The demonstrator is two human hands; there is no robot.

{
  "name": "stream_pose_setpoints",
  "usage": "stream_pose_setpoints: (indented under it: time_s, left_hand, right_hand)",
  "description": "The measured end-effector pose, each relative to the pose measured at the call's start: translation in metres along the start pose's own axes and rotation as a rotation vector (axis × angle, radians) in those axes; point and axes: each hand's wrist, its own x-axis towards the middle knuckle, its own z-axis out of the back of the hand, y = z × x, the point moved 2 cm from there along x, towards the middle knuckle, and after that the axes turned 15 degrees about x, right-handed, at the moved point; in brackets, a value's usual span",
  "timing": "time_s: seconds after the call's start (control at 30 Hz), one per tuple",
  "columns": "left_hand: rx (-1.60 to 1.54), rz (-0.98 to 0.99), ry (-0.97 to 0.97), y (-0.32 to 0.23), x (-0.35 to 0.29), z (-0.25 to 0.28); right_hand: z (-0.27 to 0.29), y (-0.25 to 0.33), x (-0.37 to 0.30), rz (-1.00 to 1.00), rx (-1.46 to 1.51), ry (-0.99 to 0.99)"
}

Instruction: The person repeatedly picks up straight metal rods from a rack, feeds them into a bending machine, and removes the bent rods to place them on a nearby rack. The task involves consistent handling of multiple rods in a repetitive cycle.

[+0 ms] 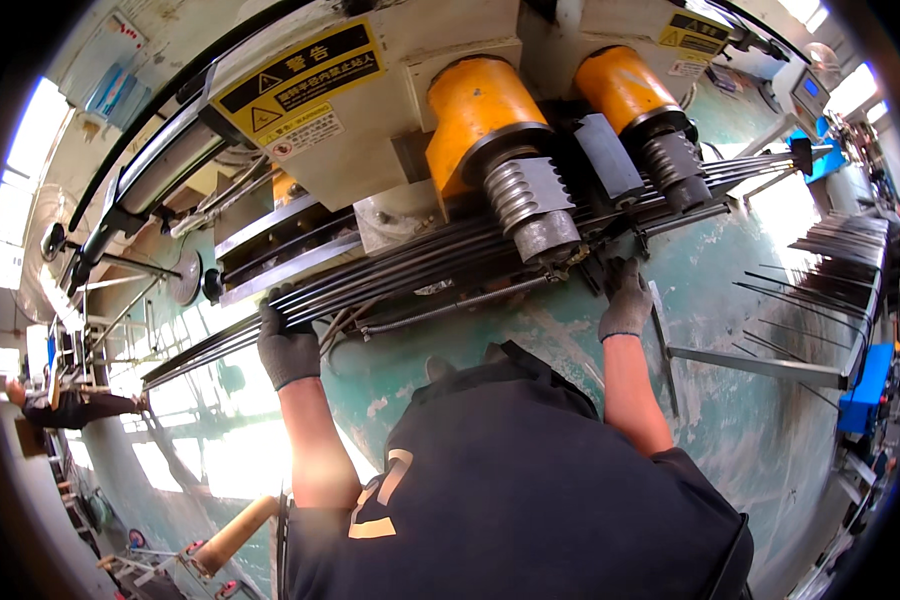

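My left hand [288,345], in a dark grey work glove, is closed round the near edge of a bundle of long thin metal rods [400,262]. The rods lie side by side along the front of a machine [370,130], running from lower left to upper right. My right hand [626,300], gloved too, reaches up to a dark metal fitting below the rods. Its fingertips are lost against the dark parts, so a hold cannot be made out. Two orange cylinders [485,105] with ribbed steel ends [530,205] stand just above the rods, between my hands.
A metal rack [760,366] with several thin rods stands at the right, near a blue box [865,388]. Below the rods runs a coil spring [450,306]. The floor [530,340] is worn green paint. Another person [80,408] is at far left. A yellow warning label [300,80] marks the machine.
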Motion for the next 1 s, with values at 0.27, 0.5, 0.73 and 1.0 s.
stream_pose_setpoints:
  time_s: [0.27,0.5,0.73,1.0]
  left_hand:
    - [-0.038,0.120,0.143,0.028,-0.027,-0.034]
    - [0.340,-0.267,0.109,-0.037,-0.002,0.057]
    - [-0.321,-0.171,0.002,-0.179,0.047,0.199]
    - [-0.176,-0.168,-0.326,-0.294,0.135,0.323]
  right_hand:
    - [0.029,-0.051,0.007,-0.047,-0.260,0.099]
    - [0.091,-0.087,0.006,-0.297,-0.461,0.119]
    - [0.180,-0.135,-0.018,-0.301,-0.693,-0.180]
    - [0.239,-0.207,-0.101,-0.336,-0.953,-0.175]
